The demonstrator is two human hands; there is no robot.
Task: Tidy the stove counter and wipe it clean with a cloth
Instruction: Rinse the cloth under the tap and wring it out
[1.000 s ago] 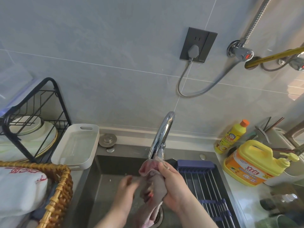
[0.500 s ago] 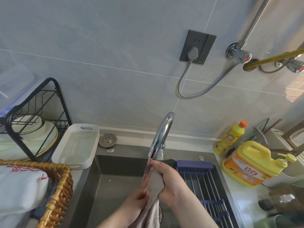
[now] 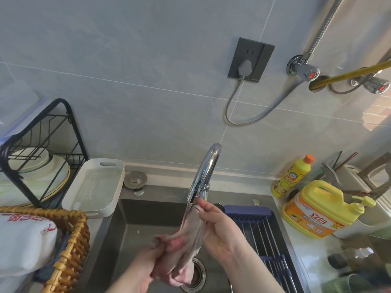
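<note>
Now left hand (image 3: 145, 266), right hand (image 3: 222, 235) both grip cloth (image 3: 190, 233) over sink (image 3: 135, 218); rack (image 3: 73, 125) holds plates (image 3: 60, 176).

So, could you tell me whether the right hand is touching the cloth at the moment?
Touching. The head view shows the right hand pinching the upper end of the cloth just below the faucet spout, while the left hand grips its lower part.
</note>
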